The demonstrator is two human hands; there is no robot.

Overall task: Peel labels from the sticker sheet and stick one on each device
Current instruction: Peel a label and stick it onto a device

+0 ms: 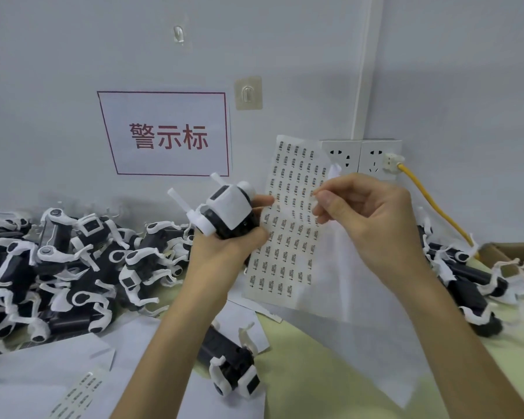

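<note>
Both busy: right hand (366, 216) pinches a label (314, 203) off the sticker sheet (288, 240) between them, left hand (224, 252) grips the device (227, 207) awaiting it next.

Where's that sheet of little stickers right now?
The sticker sheet is held up centre-right in the head view, between the left hand gripping a device and the right hand pinching at it, before the wall sockets.

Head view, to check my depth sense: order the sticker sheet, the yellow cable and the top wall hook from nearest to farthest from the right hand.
1. Sticker sheet, pinched by the right hand, on its left.
2. Yellow cable, just to its right, by the wall.
3. Top wall hook, high on the wall, far left.
</note>
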